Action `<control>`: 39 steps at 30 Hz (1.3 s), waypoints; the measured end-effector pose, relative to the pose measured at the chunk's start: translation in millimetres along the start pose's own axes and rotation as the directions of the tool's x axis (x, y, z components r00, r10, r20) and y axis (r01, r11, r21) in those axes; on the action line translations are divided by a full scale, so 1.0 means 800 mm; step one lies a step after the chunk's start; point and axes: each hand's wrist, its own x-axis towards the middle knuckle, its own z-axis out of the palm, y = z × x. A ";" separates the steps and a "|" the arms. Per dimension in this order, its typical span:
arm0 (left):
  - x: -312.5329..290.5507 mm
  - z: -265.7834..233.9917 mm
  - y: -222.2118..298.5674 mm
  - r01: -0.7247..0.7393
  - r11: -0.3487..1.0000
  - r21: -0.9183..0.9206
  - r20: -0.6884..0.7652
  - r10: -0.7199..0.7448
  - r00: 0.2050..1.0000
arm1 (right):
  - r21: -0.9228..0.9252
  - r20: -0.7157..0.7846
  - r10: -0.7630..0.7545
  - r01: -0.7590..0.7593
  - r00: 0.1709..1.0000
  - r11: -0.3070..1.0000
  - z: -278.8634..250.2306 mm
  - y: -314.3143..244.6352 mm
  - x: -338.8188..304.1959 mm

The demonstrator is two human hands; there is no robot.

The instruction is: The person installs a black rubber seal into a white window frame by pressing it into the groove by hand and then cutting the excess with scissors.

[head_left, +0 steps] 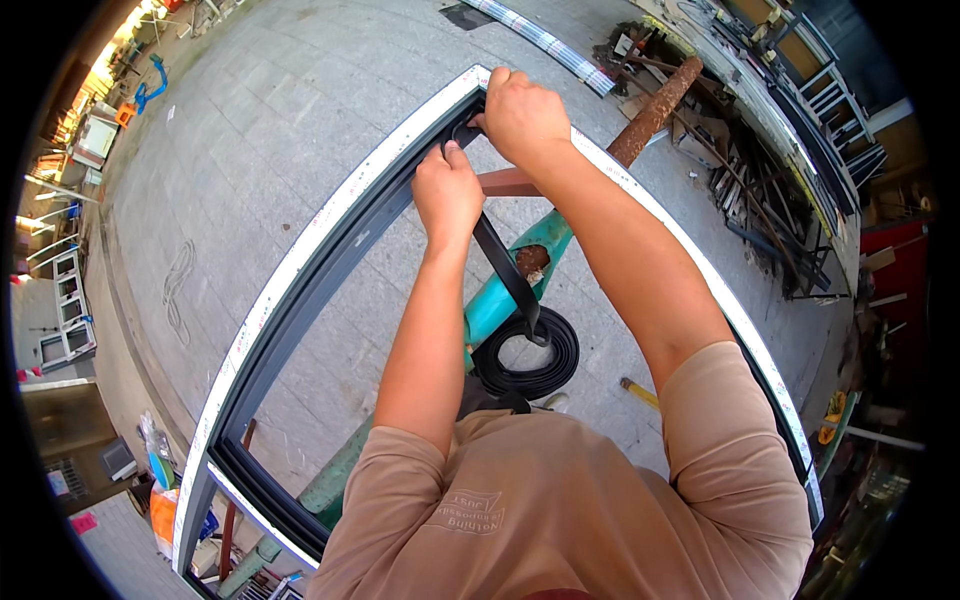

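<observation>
A large window frame [318, 232], dark inside with white film along its outer face, stands before me with its far corner at the top. At that corner my left hand [449, 195] pinches a black rubber sealing strip [508, 268], close to the inner channel. My right hand [522, 115] is closed right at the corner, its thumb and fingers pressed round the strip's upper part there; its fingertips are partly hidden. From my left hand the strip hangs down to a black coil [562, 368] on the floor.
Teal support pipe [490, 305] and rusty pipe [655, 112] lie under the frame. A yellow-handled tool [640, 392] is on the paving. Scrap pieces [750, 190] heap at right; a rolled plaid sheet [548, 45] lies beyond. Thin cord [178, 285] and a blue-orange clamp [140, 98] are at left.
</observation>
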 end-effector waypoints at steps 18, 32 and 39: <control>-0.006 -0.002 0.023 0.241 0.890 -0.386 0.118 -0.211 0.970 | -0.118 -0.036 0.025 -0.029 0.999 0.993 -0.002 -0.007 -0.003; -0.004 -0.007 0.013 0.249 0.886 -0.391 0.181 -0.191 0.965 | 0.064 0.195 -0.039 0.027 0.980 0.998 -0.041 0.013 -0.012; -0.003 -0.008 0.014 0.275 0.862 -0.426 0.179 -0.218 0.959 | -0.003 0.129 0.016 -0.015 0.992 1.000 -0.027 0.006 -0.011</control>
